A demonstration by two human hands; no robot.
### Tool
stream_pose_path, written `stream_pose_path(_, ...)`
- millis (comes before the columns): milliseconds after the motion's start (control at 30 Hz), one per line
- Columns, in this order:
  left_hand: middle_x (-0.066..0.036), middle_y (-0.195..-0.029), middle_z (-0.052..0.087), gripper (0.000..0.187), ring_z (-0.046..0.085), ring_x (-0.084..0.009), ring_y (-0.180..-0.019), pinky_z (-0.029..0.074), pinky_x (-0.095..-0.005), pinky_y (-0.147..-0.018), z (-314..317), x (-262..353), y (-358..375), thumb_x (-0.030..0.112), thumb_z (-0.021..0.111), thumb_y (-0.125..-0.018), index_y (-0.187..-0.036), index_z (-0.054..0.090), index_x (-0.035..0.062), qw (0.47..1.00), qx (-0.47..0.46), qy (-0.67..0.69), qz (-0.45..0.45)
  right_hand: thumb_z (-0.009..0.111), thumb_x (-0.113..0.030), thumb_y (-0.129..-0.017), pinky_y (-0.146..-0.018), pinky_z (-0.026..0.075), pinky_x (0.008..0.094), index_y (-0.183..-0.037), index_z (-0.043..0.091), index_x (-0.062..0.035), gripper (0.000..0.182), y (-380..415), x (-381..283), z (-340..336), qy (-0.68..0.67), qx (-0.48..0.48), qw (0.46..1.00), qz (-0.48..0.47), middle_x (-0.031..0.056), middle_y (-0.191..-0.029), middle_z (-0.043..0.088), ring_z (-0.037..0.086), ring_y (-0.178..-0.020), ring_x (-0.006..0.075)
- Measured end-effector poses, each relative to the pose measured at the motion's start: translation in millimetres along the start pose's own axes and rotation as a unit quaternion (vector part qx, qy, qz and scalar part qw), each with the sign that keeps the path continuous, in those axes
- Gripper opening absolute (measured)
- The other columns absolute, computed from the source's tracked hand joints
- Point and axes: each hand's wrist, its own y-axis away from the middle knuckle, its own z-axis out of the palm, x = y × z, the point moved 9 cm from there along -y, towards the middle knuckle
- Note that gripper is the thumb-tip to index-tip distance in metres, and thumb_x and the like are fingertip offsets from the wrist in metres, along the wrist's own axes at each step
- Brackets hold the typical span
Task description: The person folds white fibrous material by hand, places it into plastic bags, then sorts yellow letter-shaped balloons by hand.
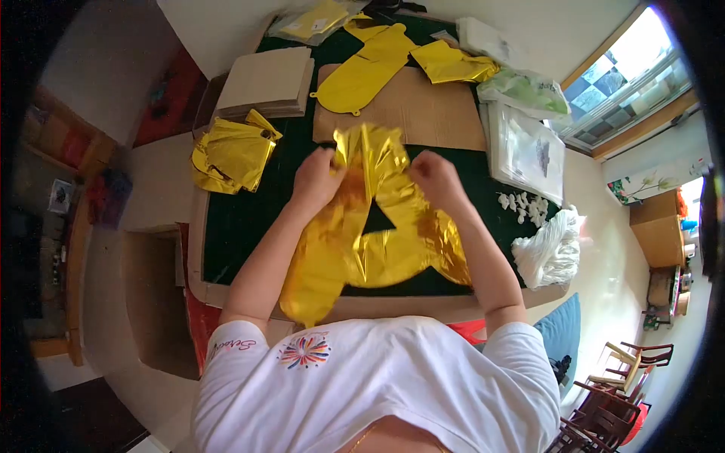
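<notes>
A flat, crinkled gold foil balloon hangs between my two hands, its upper part raised over the dark green table top. It has a triangular opening near its middle, and its lower parts reach down to the table's front edge. My left hand is closed on the balloon's upper left edge. At the upper right edge, my right hand grips the foil with bent fingers. Both fists partly hide the foil they pinch.
Folded gold foil lies at the left, below a stack of cardboard sheets. Another flat gold balloon rests on cardboard at the back. Clear plastic bags, small white pieces and a white plastic bundle line the right side.
</notes>
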Motion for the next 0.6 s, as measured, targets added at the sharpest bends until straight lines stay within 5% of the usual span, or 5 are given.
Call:
stream_pose_path(67, -0.015, -0.108, 0.054, 0.035, 0.053, -0.0323, -0.103, 0.043, -0.0409, -0.087, -30, 23, -6, 0.014, 0.065, -0.081, -0.112, 0.054, 0.0024, 0.987, 0.139, 0.048, 0.064, 0.063, -0.019, -0.08, -0.064, 0.048, 0.0383, -0.084, 0.061, 0.0017, 0.021, -17, 12, -33, -0.003, 0.093, 0.996, -0.002, 0.0168, -0.079, 0.064, 0.063, -0.072, 0.0315)
stream_pose_path(267, -0.016, -0.139, 0.037, 0.044, 0.035, -0.0325, -0.129, 0.034, -0.0427, -0.103, 20, 48, 7, 0.024, 0.06, -0.086, -0.127, 0.049, 0.0092, 0.981, 0.003, -0.111, 0.159, 0.065, -0.019, -0.077, -0.07, 0.049, 0.0403, -0.082, 0.063, 0.0011, 0.021, -66, 82, -63, 0.149, 0.146, 0.975, 0.075, 0.0173, -0.08, 0.065, 0.063, -0.079, 0.0337)
stream_pose_path(500, -0.015, -0.115, 0.051, 0.057, 0.053, -0.0297, -0.102, 0.046, -0.0405, -0.085, -15, -9, 26, 0.017, 0.062, -0.084, -0.134, 0.037, 0.008, 0.995, 0.014, -0.101, -0.022, 0.06, -0.024, -0.084, -0.089, 0.042, 0.0423, -0.115, 0.052, -0.006, 0.037, -55, 59, -58, 0.222, 0.175, 0.959, 0.019, 0.0167, -0.125, 0.049, 0.048, -0.109, 0.0358)
stream_pose_path(567, -0.009, -0.091, 0.058, 0.054, 0.059, -0.0245, -0.084, 0.049, -0.0371, -0.072, -15, -20, 27, 0.011, 0.063, -0.083, -0.132, 0.04, 0.0078, 0.997, -0.011, -0.043, -0.069, 0.055, -0.027, -0.089, -0.101, 0.034, 0.0465, -0.13, 0.046, -0.0144, 0.044, -46, 16, -36, 0.228, 0.146, 0.946, -0.179, 0.0148, -0.136, 0.042, 0.04, -0.123, 0.0347)
stream_pose_path(600, -0.009, -0.091, 0.058, 0.054, 0.059, -0.0245, -0.084, 0.049, -0.0371, -0.072, -12, -23, 27, 0.011, 0.063, -0.083, -0.132, 0.04, 0.0078, 0.996, -0.016, -0.044, -0.072, 0.055, -0.027, -0.089, -0.101, 0.034, 0.0465, -0.13, 0.046, -0.0144, 0.044, -43, 15, -27, 0.226, 0.142, 0.947, -0.176, 0.0148, -0.136, 0.042, 0.04, -0.123, 0.0347)
